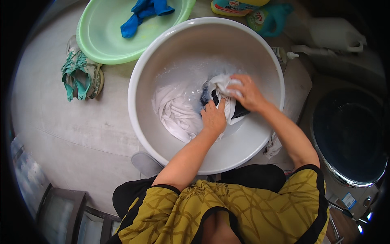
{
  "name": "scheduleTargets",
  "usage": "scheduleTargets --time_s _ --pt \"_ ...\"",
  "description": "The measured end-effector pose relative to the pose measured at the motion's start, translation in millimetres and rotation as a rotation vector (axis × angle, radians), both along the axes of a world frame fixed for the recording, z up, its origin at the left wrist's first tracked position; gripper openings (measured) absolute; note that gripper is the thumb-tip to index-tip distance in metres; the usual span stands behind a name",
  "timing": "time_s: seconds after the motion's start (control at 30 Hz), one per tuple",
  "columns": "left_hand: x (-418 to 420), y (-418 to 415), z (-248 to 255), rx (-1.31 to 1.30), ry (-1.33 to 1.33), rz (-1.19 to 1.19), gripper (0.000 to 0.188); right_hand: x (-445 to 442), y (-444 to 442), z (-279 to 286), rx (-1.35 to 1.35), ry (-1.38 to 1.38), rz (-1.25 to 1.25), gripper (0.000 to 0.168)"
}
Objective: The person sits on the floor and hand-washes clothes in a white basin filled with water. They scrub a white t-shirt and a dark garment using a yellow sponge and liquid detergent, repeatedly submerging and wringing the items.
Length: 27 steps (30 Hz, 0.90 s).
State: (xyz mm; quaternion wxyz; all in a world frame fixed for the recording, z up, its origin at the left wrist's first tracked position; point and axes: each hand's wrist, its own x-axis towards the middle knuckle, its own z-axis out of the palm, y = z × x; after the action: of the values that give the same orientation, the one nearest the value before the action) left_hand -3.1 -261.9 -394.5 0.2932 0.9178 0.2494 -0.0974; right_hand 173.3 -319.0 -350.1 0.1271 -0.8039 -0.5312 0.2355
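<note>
A large white plastic basin (137, 122) with shallow sudsy water stands before me. My right hand (247, 91) grips a bunched part of a wet white and black garment (233, 108) on the basin's right side. Against the same garment's left part rests my left hand (214, 117), its fingers bent over the fabric; whether it pinches the cloth is hard to tell. Left of my hands, a wet white cloth (176, 114) lies twisted in folds on the basin's bottom, partly in the water.
A light green basin (106, 45) holding blue rubber gloves (131, 26) is at the upper left, beside a pair of shoes (80, 74). Detergent bottles (233, 7) stand beyond the white basin. A round dark-topped bin (347, 131) is at right, a gray slipper (146, 163) near my left knee.
</note>
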Motion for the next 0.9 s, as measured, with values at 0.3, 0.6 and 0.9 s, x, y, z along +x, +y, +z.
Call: scheduleTargets --time_s 0.3,0.6,0.9 --pt "-5.5 -3.9 -6.2 -0.079 0.113 -0.176 0.038 -51.4 40.8 -78.2 -0.064 -0.035 -0.264 0.022" --pt "-5.1 0.5 -12.9 -0.012 0.006 -0.105 0.058 -8.1 99.8 -91.0 -0.204 -0.153 -0.665 0.029" --pt "7.0 12.1 0.1 -0.233 0.103 -0.025 0.051 -29.4 -5.9 3.7 -0.077 0.070 -0.515 0.031"
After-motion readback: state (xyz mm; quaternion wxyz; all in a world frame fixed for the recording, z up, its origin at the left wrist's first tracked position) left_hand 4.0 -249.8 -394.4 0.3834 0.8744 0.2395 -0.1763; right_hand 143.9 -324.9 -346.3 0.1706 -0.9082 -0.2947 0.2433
